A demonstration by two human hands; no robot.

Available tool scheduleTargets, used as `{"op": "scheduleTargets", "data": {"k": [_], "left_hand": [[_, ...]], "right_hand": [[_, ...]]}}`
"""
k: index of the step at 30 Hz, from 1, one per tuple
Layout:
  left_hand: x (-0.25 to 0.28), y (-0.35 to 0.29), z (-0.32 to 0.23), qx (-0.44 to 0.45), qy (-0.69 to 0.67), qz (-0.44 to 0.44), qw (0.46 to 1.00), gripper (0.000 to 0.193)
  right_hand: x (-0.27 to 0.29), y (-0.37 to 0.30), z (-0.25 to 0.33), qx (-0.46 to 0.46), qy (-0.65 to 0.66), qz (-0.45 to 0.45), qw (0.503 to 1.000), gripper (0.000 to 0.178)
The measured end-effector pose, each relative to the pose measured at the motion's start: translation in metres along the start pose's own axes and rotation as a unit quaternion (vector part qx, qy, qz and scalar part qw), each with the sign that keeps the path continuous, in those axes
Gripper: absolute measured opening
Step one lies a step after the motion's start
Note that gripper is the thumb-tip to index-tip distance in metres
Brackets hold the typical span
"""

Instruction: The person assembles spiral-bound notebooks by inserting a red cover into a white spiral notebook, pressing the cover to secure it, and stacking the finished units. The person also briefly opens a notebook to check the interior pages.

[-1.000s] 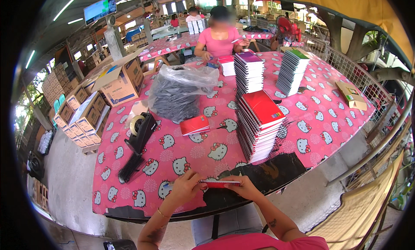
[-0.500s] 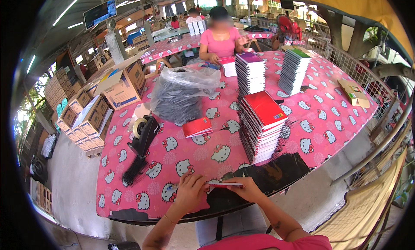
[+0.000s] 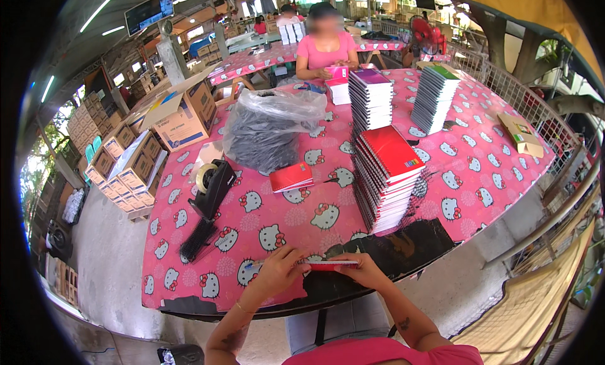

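Observation:
Close to the near table edge I hold a red notebook (image 3: pixel 333 264) edge-on, its white pages showing as a thin strip. My left hand (image 3: pixel 282 269) is closed at its left end, fingertips on the edge. At its right end my right hand (image 3: pixel 364 272) pinches it. A thin, bluish object shows just left of my left hand; I cannot tell what it is. Ahead and to the right stands a tall stack of red spiral notebooks (image 3: pixel 394 157). A few small red booklets (image 3: pixel 292 177) lie on the table beyond my hands.
Left of my hands are a black tape dispenser (image 3: pixel 213 188) and a bundle of black binding wires (image 3: pixel 198 239). Behind sits a plastic bag (image 3: pixel 271 132) of dark items. Purple-topped (image 3: pixel 370 100) and green-topped (image 3: pixel 435 97) notebook stacks stand farther off. A co-worker (image 3: pixel 326 46) sits opposite.
The notebook in my hands has tilted slightly, showing more of its red side; both hands keep their hold. Across the table the co-worker now holds up a pink notebook. The view has shifted slightly.

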State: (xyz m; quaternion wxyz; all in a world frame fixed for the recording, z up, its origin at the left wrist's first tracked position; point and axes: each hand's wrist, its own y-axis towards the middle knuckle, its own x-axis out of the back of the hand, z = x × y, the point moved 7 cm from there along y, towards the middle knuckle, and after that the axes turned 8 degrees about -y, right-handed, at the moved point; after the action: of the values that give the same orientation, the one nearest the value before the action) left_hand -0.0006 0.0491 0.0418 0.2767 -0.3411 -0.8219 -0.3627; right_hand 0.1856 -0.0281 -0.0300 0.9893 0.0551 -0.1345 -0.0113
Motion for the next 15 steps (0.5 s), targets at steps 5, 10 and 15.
{"op": "scheduleTargets", "data": {"k": [5,10,15], "left_hand": [[-0.001,0.002,-0.006,-0.061,0.060,-0.023,0.996,0.019],[0.000,0.005,-0.002,-0.008,0.000,0.006,1.000,0.021],[-0.008,0.000,0.017,0.050,-0.078,0.051,0.994,0.024]], "right_hand": [[0.000,0.001,-0.001,-0.008,-0.008,0.007,1.000,0.027],[0.001,0.001,0.000,-0.002,-0.016,0.010,1.000,0.027],[-0.002,0.000,0.001,-0.011,-0.001,0.023,1.000,0.028]]}}
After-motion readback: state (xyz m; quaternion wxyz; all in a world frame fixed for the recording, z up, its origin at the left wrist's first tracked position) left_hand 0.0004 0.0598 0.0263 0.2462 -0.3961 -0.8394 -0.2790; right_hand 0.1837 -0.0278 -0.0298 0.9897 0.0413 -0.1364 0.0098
